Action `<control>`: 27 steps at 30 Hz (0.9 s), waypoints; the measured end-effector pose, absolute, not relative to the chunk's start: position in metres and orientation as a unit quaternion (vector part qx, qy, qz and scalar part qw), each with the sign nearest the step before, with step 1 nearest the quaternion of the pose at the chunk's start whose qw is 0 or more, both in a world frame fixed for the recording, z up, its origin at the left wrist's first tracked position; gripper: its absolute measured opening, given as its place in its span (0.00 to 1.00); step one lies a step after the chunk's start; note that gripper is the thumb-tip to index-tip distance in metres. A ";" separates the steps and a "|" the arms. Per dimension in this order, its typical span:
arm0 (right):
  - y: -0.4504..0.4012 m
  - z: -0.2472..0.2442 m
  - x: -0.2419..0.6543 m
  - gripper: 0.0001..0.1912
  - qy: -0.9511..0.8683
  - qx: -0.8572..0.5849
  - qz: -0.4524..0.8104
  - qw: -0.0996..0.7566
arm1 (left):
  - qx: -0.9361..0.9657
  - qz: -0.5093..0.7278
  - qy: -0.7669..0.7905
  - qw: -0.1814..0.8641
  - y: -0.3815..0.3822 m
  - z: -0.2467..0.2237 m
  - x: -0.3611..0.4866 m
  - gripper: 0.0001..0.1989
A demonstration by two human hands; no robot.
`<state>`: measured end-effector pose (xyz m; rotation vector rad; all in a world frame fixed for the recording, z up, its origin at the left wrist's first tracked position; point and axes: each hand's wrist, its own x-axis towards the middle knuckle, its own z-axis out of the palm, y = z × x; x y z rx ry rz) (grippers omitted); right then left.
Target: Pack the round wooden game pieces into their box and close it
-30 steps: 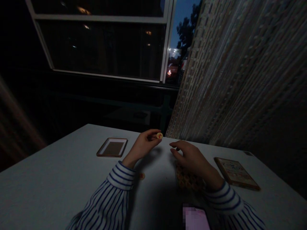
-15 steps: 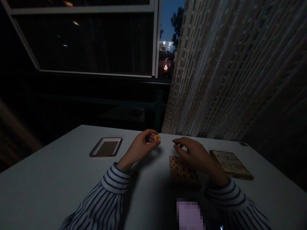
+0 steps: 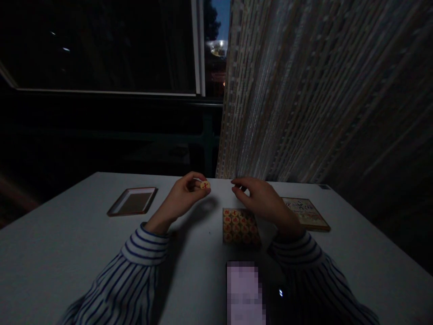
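Between thumb and fingers, my left hand grips a round xiangqi piece with a red character facing me, held above the table. My right hand hovers over the far right corner of a box of xiangqi pieces. Its thumb and forefinger are slightly apart, and I see nothing between them. Rows of round pieces with red characters fill the visible part of the box; my right hand and wrist hide its right side.
On the white table lie a shallow tray-like lid at left and a flat illustrated box at right. A phone with a blurred screen is at the near edge. A bead-string curtain hangs behind.
The whole view has shifted, so hands and objects appear further left and slightly higher. My left hand still holds the piece. The right hand stays near the box, its fingers still apart.
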<state>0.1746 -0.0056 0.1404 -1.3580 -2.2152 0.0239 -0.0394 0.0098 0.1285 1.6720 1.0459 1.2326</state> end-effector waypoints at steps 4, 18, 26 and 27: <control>-0.007 0.143 0.179 0.16 -0.821 -0.502 0.008 0.271 | 0.654 0.510 0.398 0.393 0.017 0.136 -0.024 0.13; 0.002 0.138 0.183 0.16 -0.818 -0.520 -0.004 0.247 | 0.651 0.490 0.384 0.435 0.026 0.123 0.000 0.11; 0.000 0.139 0.183 0.17 -0.816 -0.525 -0.019 0.240 | 0.677 0.467 0.369 0.432 0.027 0.117 0.004 0.08; -0.001 0.139 0.183 0.17 -0.817 -0.523 -0.019 0.240 | 0.677 0.468 0.369 0.432 0.027 0.117 0.004 0.08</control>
